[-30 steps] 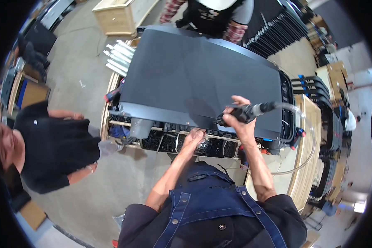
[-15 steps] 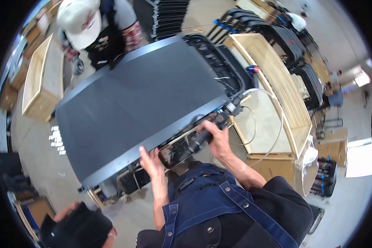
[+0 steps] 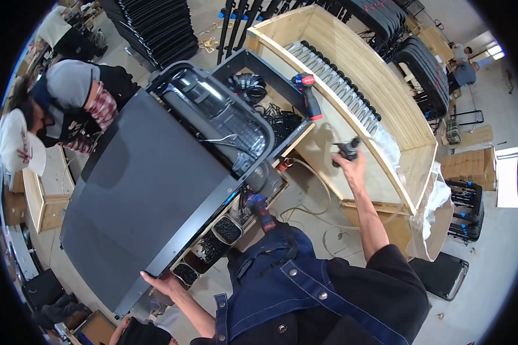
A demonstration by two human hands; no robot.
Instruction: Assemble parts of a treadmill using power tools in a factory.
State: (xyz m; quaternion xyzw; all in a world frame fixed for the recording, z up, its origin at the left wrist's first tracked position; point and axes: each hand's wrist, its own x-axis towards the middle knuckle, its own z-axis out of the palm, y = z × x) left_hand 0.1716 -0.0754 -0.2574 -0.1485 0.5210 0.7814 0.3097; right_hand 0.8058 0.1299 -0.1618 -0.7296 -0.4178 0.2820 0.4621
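Note:
A large dark treadmill deck [image 3: 149,172] with a silver side rail lies slanted before me. Its near corner is where my left hand [image 3: 162,283] holds the rail's edge, thumb on top and the other fingers partly hidden. Away to the right, my right hand [image 3: 354,165] is closed round a black power screwdriver [image 3: 347,148], above a pale wooden board. At the deck's far right end, the open motor bay [image 3: 204,109] shows a ribbed clear cover and loose wires. A red and black cordless driver [image 3: 308,95] lies by the bay, and another cordless driver [image 3: 261,210] is near my waist.
Bins of black screws [image 3: 227,230] sit below the rail. A wooden crate [image 3: 362,75] holds a row of metal cylinders. A grey tray [image 3: 270,103] contains black parts. Co-workers stand at the left [image 3: 69,109], and a person in a black cap [image 3: 147,332] is at the lower left.
My right hand has carried the screwdriver from the rail rightward over the board. My left hand is farther down the rail. The deck appears turned in view, and the co-worker shows farther left.

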